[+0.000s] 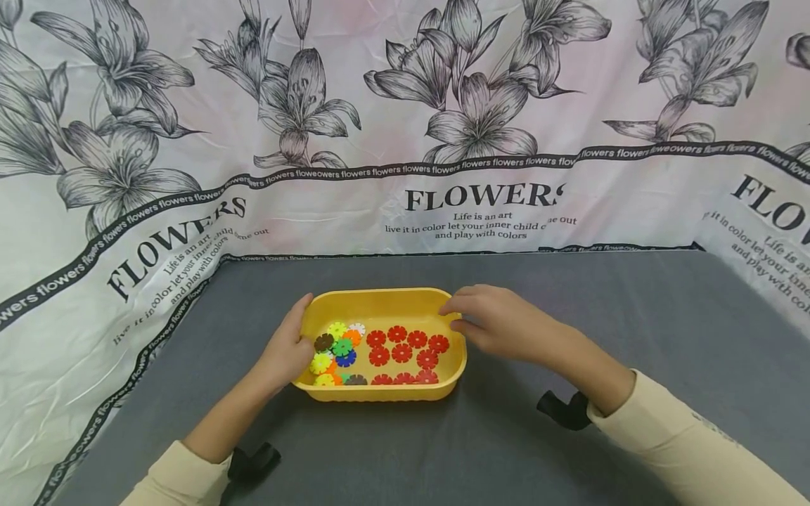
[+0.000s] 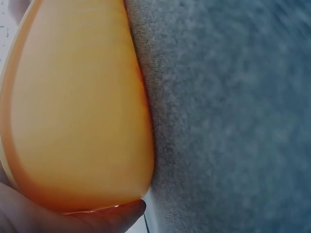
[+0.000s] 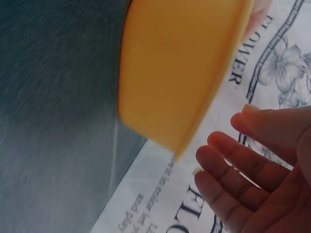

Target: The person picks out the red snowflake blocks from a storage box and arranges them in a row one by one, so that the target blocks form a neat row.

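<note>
Left hand [image 1: 288, 355], partly hidden, grips the yellow tray [image 1: 380, 395]; the right hand [image 1: 496, 322], loosely spread, partly obscures its rim.

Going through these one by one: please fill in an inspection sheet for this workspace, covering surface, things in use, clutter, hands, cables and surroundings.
Surface: gray table, plain.
Things in use: yellow tray, open side up; inside, red flower-shaped pieces lie toward the right, mixed-color pieces are bunched at the left.
Clutter: nothing seen.
Left hand: grips the tray's left end.
Right hand: by the tray's right end, fingers loosely bent; nothing seen in it.
Cables: nothing seen.
Surroundings: pale cloth with printed flowers and lettering behind the table; a black fitting near each sleeve cuff, purpose unclear.
</note>
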Motion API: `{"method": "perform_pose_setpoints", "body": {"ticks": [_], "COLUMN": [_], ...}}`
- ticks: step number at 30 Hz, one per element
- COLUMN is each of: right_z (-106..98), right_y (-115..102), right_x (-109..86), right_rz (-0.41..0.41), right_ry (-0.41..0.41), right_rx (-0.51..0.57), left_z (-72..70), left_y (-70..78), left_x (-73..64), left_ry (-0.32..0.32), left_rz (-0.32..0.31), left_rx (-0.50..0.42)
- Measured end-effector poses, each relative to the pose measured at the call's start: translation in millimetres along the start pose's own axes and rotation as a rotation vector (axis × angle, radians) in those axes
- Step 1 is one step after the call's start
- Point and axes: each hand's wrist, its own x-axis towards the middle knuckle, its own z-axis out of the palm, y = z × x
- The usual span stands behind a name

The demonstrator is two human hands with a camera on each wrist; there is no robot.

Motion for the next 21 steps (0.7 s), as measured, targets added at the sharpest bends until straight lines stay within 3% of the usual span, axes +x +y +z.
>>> {"method": "perform_pose_setpoints", "body": {"ticks": [9,21], "right_z": [24,66], "right_y": [-8,-18], "right_x": [33.2,56.8], "right_rz": [0.006,-0.056], "right_ry": [-0.158,-0.347], "right_rx": [0.102,0.045], "left_z": [-0.6,0.1], "left_y": [0.2,2.2], "left_x": [-1.6,-2.3], "left_ry": [0.007,0.008], "left_rz": [0.017,0.008], "left_rx": [0.029,0.059]}}
